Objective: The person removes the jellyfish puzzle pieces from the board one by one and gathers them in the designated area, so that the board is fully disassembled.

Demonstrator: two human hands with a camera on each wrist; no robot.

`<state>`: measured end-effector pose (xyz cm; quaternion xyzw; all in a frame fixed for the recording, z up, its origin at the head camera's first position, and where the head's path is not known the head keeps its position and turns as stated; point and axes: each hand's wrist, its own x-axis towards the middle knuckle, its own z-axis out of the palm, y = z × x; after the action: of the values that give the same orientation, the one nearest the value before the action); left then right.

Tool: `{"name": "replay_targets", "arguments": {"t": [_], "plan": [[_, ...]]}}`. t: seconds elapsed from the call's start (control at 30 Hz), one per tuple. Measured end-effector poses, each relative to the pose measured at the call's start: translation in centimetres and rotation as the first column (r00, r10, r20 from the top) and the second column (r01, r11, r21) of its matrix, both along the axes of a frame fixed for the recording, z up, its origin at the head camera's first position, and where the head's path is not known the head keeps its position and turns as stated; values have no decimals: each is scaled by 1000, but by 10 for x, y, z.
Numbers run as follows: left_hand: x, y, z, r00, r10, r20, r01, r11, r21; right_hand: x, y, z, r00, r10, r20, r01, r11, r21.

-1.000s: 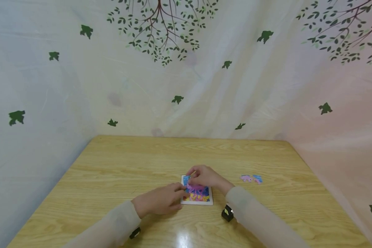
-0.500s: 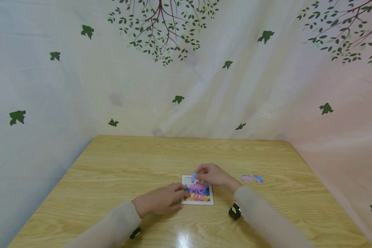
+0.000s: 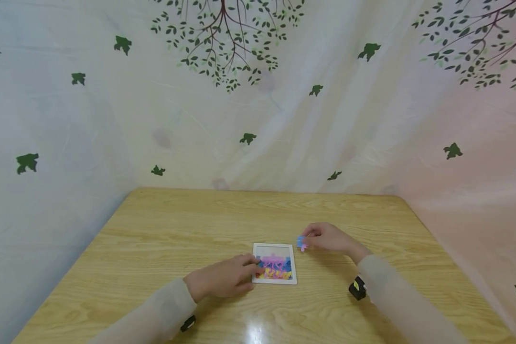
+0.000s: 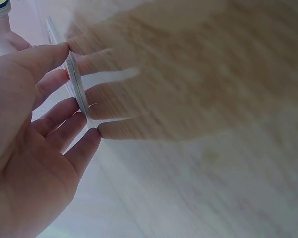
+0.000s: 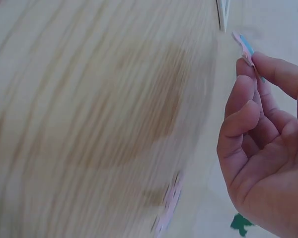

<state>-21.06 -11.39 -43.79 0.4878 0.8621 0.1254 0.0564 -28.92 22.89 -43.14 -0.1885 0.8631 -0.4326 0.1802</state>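
My right hand (image 3: 327, 237) pinches a blue and pink jigsaw puzzle piece (image 3: 301, 242) between thumb and fingers, just right of the puzzle frame's upper corner. In the right wrist view the piece (image 5: 246, 49) appears nearly edge-on at the fingertips. The white-bordered puzzle frame (image 3: 294, 267) lies flat on the table, its lower part filled with pink, yellow and dark blue picture; the top strip is pale and bare. My left hand (image 3: 223, 277) rests with extended fingers over the frame's left side. In the left wrist view the fingertips touch the thin frame edge (image 4: 77, 84).
More pink puzzle pieces (image 5: 170, 206) lie on the table in the right wrist view; in the head view my right hand covers them. The wooden table (image 3: 189, 215) meets a pale cloth backdrop (image 3: 198, 119) printed with leaves and branches.
My right hand has lifted the blue and pink puzzle piece from the frame's upper part and carried it right, past the frame's edge. The left hand stays in place.
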Motion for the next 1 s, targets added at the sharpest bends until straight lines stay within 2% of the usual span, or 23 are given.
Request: {"name": "replay_targets", "arguments": {"t": [0.4,0.63,1.0], "plan": [[-1,0,-1,1000,-4,-13,4,1000,-3,1,44,3,997,-21,80,20,1000,8],[0,1,0,1000,13,13,-13,1000,-9,4,53,4,998,2,55,-3,1000,27],[0,1,1,999,13,34,-13,1000,7,4,56,2,997,-79,25,75,988,136]]}}
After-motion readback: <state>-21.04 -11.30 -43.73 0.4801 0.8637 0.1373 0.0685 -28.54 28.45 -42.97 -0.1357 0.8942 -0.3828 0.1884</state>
